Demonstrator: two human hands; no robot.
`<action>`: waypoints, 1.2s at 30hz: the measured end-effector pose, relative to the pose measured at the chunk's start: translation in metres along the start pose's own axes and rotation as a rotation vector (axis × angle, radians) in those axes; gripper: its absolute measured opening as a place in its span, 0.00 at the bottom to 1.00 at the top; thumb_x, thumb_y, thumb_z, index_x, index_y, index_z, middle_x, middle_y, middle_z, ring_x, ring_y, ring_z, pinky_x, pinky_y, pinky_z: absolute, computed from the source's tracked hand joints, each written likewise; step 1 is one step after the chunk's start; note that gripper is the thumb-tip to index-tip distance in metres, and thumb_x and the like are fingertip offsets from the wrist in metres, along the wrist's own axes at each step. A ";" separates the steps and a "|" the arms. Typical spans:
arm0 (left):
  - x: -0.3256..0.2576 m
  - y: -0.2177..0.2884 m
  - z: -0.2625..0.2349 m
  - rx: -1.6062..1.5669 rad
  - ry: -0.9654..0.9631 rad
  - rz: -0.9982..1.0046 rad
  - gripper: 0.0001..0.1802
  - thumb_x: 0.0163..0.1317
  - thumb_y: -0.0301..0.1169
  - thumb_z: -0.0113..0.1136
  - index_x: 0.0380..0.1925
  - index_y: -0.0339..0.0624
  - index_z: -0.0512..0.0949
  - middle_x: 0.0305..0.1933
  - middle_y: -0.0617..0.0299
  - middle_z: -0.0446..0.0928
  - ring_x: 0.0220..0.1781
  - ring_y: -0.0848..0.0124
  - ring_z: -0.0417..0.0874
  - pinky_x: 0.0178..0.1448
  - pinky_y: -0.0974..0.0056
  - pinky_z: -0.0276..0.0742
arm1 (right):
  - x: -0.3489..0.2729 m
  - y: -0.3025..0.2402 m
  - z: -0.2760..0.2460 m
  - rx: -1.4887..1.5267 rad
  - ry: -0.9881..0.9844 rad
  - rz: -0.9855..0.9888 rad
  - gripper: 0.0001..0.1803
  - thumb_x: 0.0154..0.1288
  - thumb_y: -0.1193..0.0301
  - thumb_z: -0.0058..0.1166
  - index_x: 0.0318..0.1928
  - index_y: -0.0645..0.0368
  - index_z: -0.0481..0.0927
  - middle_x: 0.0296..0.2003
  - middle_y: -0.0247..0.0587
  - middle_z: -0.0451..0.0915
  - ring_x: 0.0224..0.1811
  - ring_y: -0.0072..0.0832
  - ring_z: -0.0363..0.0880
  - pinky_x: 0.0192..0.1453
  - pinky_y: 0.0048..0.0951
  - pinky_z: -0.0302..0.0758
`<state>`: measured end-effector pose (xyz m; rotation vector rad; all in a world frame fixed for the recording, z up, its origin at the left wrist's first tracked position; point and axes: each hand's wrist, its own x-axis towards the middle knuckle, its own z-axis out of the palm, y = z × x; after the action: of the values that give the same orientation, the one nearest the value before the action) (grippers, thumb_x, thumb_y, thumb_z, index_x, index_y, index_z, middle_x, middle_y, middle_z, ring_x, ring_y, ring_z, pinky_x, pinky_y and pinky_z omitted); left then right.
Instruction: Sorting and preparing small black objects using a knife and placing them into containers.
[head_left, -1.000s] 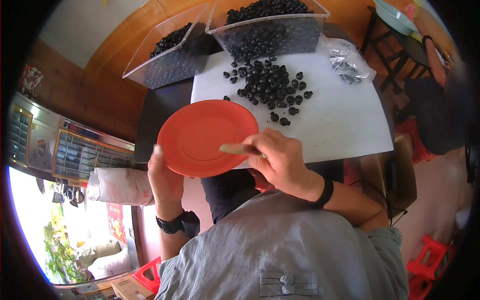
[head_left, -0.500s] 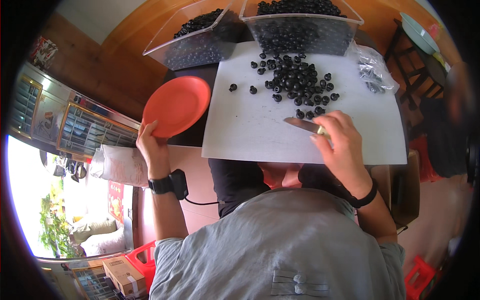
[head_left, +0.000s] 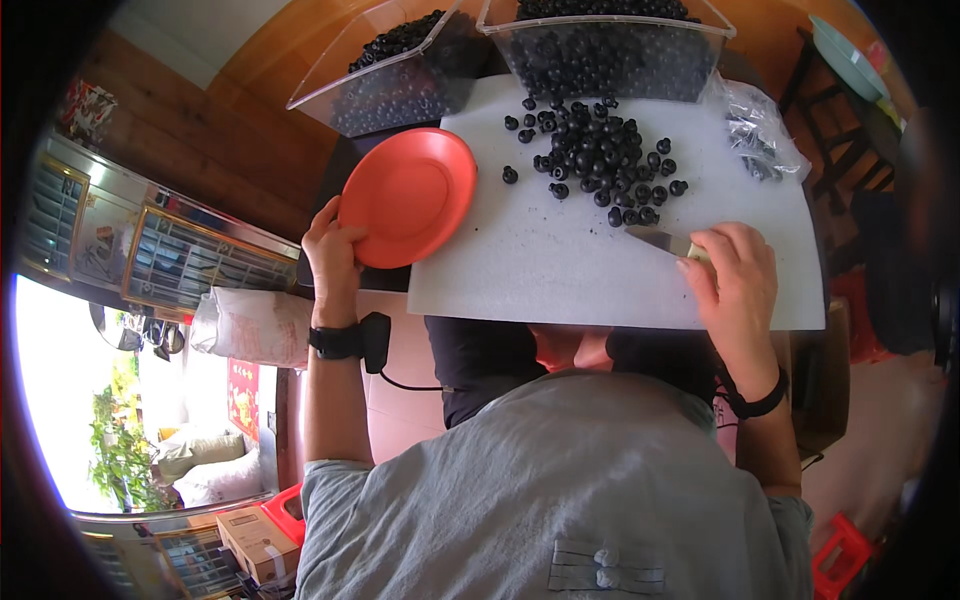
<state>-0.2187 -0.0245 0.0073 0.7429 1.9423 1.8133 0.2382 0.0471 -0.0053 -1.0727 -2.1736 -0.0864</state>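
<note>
My left hand [head_left: 334, 248] is closed on the near-left rim of a round orange-red plate [head_left: 408, 198], tilted and bare inside. The plate overlaps the left edge of a white board [head_left: 540, 268]. In my right hand [head_left: 738, 275] is a small knife [head_left: 657, 238] with a pale handle, its blade pointing left above the board. Just beyond the blade tip lies a loose heap of small black round pieces with knobbed ends [head_left: 600, 150]. A few single pieces lie apart from the heap.
Two clear plastic bins, a left one [head_left: 385, 108] and a right one [head_left: 610, 62], stand behind the board, full of similar black pieces. A clear plastic bag [head_left: 765, 135] rests at the board's right edge. A red stool [head_left: 840, 555] stands on the floor.
My left hand has carried the plate to the right, over the board's left edge. My right hand, with the knife, has moved right, and the blade now lies nearer the heap's right side.
</note>
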 end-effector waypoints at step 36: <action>-0.027 0.010 0.029 1.025 0.015 0.585 0.36 0.57 0.43 0.76 0.66 0.46 0.78 0.62 0.50 0.78 0.68 0.49 0.71 0.69 0.46 0.72 | 0.007 0.018 -0.017 0.197 -0.032 -0.092 0.10 0.57 0.71 0.71 0.39 0.54 0.83 0.38 0.36 0.76 0.45 0.39 0.77 0.48 0.41 0.72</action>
<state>-0.1788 -0.0172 0.0122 1.7361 2.8424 0.8942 0.2577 0.0574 0.0079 -0.8691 -2.2076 0.1015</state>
